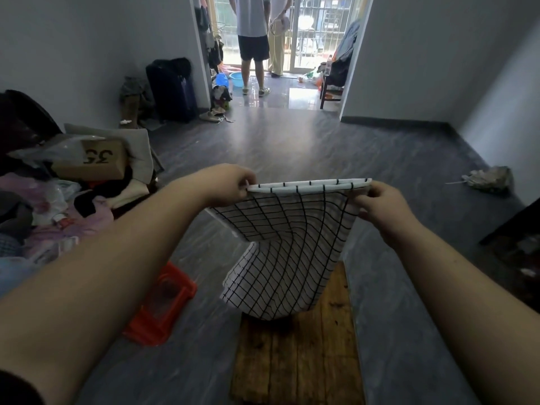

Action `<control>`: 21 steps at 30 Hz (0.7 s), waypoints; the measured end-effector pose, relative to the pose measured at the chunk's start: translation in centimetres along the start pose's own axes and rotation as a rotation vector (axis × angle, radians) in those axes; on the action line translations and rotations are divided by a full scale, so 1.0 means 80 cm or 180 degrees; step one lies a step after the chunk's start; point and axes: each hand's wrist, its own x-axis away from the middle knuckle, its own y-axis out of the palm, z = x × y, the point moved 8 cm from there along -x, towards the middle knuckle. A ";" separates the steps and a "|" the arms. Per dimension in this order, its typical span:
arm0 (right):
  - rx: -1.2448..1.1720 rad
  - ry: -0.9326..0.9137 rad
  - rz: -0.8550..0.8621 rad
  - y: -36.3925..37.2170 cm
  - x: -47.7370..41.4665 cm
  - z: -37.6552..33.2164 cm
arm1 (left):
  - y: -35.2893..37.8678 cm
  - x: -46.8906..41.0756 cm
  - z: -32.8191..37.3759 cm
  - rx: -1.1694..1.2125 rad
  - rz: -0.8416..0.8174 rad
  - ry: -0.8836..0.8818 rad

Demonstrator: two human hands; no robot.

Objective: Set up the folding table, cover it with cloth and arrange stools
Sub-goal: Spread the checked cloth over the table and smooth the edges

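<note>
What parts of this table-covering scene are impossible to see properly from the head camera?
- Wooden table: its legs are hidden beneath the top; the near end is cut off by the bottom edge; the far end is behind the hanging checked cloth.
- Red stool: partly behind the left forearm.
- Left hand and right hand: fingertips buried in the cloth's hem.

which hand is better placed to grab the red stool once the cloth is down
Left. The red stool lies on the floor just under the left hand side of the table; the right hand would have to cross over the cloth. Both hands now pinch its top edge.
</note>
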 end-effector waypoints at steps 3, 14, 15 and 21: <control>0.0219 0.0003 -0.0083 0.006 0.001 0.008 | 0.026 -0.006 0.035 0.0186 0.0124 0.0292; -0.0958 0.1179 -0.0025 0.072 0.054 0.046 | 0.053 -0.020 0.087 0.0843 0.0387 0.0563; -0.1012 0.1244 -0.0202 0.088 0.058 0.045 | 0.057 -0.019 0.091 0.0863 0.0360 0.0614; -0.1288 0.1303 0.0030 0.104 0.053 0.039 | 0.072 -0.010 0.106 0.1100 0.0109 0.0781</control>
